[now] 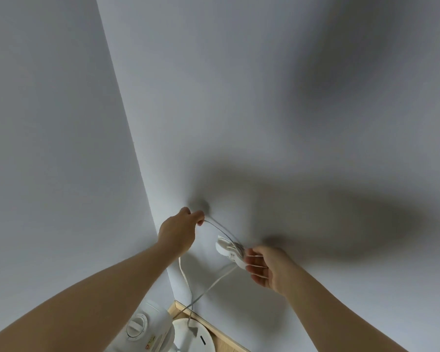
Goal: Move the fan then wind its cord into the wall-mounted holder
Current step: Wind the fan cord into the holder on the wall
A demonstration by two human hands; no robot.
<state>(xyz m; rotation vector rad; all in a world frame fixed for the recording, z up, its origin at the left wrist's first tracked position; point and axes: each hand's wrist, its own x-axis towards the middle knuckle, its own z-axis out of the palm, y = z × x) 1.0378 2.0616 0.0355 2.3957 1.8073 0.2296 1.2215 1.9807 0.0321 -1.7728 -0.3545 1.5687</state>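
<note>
The white fan (148,331) stands at the bottom of the view, its dial and round base showing. Its white cord (184,273) rises from the base along the wall. A white wall-mounted holder (225,247) sits on the wall with several turns of cord on it. My left hand (181,231) pinches the cord above and left of the holder, pulling a loop taut. My right hand (267,268) is just right of the holder, fingers curled around the cord strands there.
Plain white walls (264,97) meet in a corner (130,138) left of the holder. A strip of wooden floor and skirting (221,336) shows beside the fan's base.
</note>
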